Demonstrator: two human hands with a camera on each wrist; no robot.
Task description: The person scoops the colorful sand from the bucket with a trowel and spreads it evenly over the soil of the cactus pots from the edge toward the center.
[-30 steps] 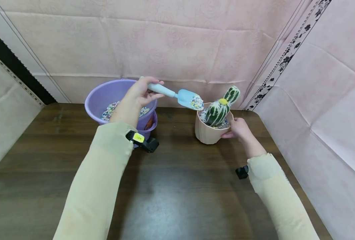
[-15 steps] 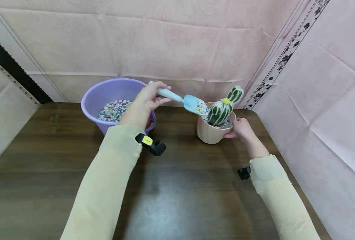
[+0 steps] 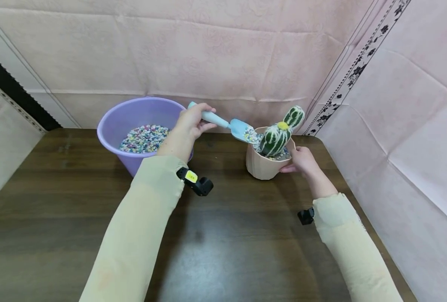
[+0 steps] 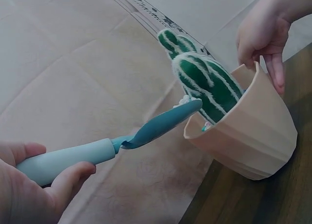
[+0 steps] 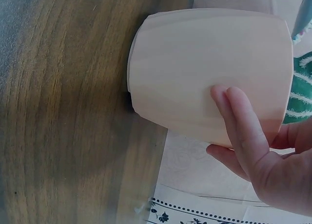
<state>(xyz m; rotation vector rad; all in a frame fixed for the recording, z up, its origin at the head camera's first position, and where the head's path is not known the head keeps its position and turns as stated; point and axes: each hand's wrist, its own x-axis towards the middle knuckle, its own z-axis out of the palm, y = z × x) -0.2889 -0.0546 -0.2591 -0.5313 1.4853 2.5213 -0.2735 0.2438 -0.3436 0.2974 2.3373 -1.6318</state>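
Note:
My left hand grips the pale handle of a small blue trowel. Multicoloured pebbles lie on the trowel's blade, whose tip is at the left rim of a beige plant pot. In the pot stands a striped green cactus with a yellow flower, leaning right, and pebbles surround its base. My right hand holds the pot's right side. Fingers lie against the pot's outer wall in the right wrist view, with the thumb near the rim.
A purple bucket with many multicoloured pebbles stands at the back left, partly behind my left arm. The brown wooden table meets cloth-covered walls at the back and sides.
The trowel has moved right and slightly down, its tip coming to the pot's rim. My left hand went with it, uncovering more of the bucket. My right hand stays on the pot.

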